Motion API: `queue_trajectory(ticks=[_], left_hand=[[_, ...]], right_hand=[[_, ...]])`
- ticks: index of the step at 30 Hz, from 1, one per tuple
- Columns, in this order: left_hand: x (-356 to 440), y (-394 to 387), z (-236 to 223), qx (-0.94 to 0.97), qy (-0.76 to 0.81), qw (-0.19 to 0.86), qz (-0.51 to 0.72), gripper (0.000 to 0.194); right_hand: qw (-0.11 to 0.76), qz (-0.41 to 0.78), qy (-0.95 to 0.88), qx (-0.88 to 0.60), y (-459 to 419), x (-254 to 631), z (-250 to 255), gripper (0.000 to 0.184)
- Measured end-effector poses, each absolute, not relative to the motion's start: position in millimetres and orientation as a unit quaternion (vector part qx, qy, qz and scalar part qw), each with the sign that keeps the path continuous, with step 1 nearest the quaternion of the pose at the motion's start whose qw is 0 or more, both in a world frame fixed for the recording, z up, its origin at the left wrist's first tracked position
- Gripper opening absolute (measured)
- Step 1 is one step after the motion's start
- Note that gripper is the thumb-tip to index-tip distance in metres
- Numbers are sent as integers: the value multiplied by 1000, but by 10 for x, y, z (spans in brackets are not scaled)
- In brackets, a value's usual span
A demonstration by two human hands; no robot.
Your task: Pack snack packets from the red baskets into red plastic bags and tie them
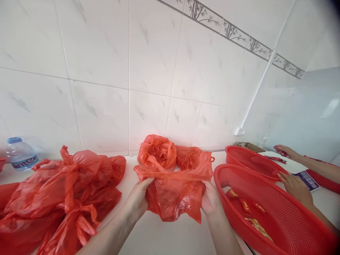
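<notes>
A red plastic bag point(174, 184) sits on the white counter point(164, 237) in front of me, its mouth stretched wide. My left hand point(138, 202) grips the bag's left edge with closed fingers. My right hand point(211, 200) grips its right edge the same way. Inside the bag are bunched red bags point(158, 152). A big red mesh basket point(268, 216) stands just right of my right hand, with a few small red and gold packets point(245, 205) in it.
A heap of tied red bags point(61, 194) fills the left side. A water bottle point(20, 154) stands at the far left by the tiled wall. A second red basket point(252, 161) lies behind the first. Another person's hands point(294, 186) rest at the right, near a card point(306, 179).
</notes>
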State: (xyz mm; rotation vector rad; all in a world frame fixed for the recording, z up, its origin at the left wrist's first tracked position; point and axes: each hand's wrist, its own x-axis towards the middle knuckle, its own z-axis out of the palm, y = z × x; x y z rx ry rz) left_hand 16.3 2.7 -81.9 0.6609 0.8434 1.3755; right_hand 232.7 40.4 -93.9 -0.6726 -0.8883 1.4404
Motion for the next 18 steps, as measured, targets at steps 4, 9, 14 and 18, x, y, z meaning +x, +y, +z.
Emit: queue_trajectory(ticks=[4,9,14,18], left_hand=[[328,171,-1060,262,354,681,585,12],[326,141,-1286,242,315,731,555,28],[277,83,-1287,324,213,768,509,50],[313,114,-1352,317,234,779,487,27]], right_hand=[[590,671,-323,-312,388,2310,-1163,26],[549,690,-327,-340,328,2349,-1294,28],[519,622,-427,-401,286,2305,-1249,32],[505,599,-436,-444,282,2230,-1253,29]])
